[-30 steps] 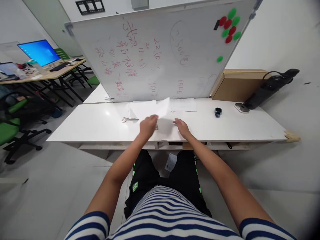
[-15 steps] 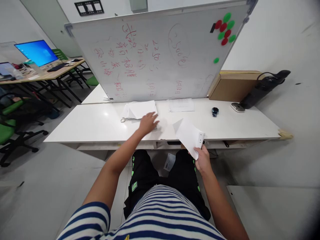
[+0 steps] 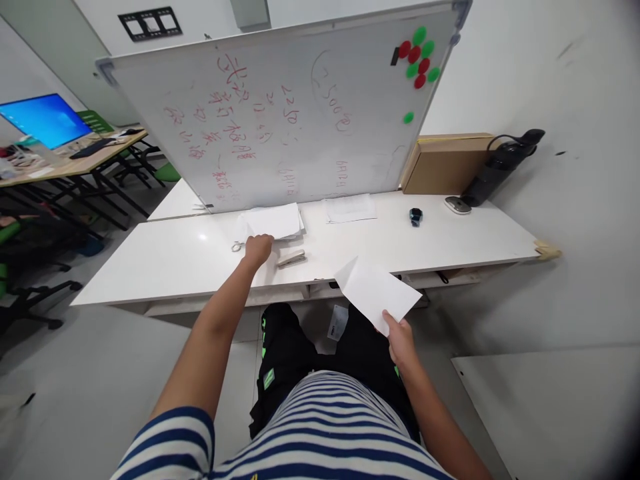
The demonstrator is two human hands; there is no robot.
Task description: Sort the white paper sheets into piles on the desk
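My left hand (image 3: 259,251) is closed over a pair of scissors at the front edge of the paper stack (image 3: 280,220). Only a ring handle of the scissors (image 3: 237,246) shows, left of the fingers; the rest is hidden. A light stapler (image 3: 291,259) lies on the desk just right of this hand, apart from it. In my right hand (image 3: 401,337) a white sheet of paper (image 3: 377,293) is pinched at its lower edge. That sheet is creased near its left corner and hangs out over the desk's front edge.
The white desk (image 3: 175,260) has a whiteboard (image 3: 280,127) standing at its back. Toward the right are a flat sheet (image 3: 351,209), a watch (image 3: 415,217), a computer mouse (image 3: 457,205), a cardboard box (image 3: 445,167) and a black bottle (image 3: 503,167). Office chairs and a monitor (image 3: 45,119) are at far left.
My left hand has moved left from above the stapler to the scissors and closed, uncovering the stapler. The sheet in my right hand has turned flatter. The view has shifted right.
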